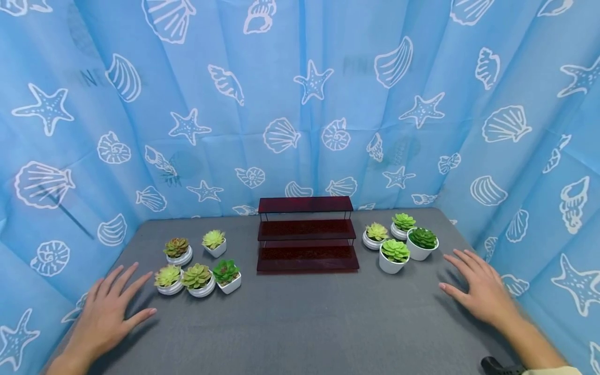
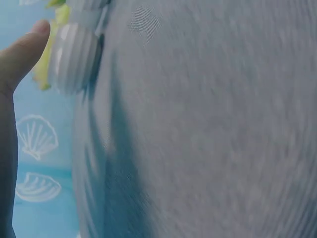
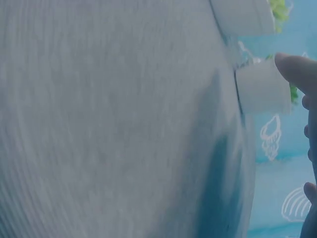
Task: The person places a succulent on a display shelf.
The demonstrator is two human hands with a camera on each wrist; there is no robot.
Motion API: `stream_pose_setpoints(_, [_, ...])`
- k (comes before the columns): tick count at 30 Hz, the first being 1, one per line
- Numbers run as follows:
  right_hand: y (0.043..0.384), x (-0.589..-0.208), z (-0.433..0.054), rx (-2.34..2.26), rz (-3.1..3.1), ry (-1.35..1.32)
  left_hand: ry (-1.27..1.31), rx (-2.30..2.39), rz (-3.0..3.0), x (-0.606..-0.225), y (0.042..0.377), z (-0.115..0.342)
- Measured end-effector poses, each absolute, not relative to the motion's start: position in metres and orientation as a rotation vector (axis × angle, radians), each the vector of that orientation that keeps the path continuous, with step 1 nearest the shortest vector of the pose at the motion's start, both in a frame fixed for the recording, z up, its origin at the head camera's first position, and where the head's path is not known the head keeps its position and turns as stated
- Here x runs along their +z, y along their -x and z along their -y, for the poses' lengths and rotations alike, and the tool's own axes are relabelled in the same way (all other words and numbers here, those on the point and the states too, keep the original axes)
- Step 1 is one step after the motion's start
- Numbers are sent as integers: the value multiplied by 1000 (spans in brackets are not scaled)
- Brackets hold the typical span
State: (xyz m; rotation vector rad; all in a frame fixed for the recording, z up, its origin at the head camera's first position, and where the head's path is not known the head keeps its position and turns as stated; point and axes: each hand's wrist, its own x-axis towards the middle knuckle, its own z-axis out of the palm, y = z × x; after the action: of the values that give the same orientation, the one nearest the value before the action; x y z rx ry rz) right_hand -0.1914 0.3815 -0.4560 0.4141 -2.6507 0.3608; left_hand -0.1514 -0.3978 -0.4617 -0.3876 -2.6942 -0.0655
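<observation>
My left hand [image 1: 107, 312] hovers at the left side of the table, fingers spread, holding nothing. Nearest to it is a pale succulent in a ribbed white pot [image 1: 169, 279]; beside that are a dusty-green succulent [image 1: 198, 278], a dark green one in a square pot [image 1: 227, 276], a reddish one [image 1: 176, 251] and a yellow-green one [image 1: 214, 242]. Over on the right, my right hand [image 1: 480, 286] is also empty with fingers extended, near a dark green succulent in a round white pot [image 1: 421, 244]. Around that pot stand a bright green succulent [image 1: 394, 256] and two others [image 1: 375, 235].
A dark red three-tier shelf [image 1: 307, 234] stands at the back middle with bare tiers. Grey cloth covers the table [image 1: 300, 323]. A blue curtain [image 1: 281, 104] with white shell prints encloses the back and sides. A black strap [image 1: 499, 367] shows by the right wrist.
</observation>
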Motion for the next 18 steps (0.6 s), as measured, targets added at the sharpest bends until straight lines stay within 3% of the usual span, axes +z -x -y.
stream_pose_setpoints(18, [188, -446, -343, 528, 2289, -552, 564, -217, 2440, -436, 154, 345])
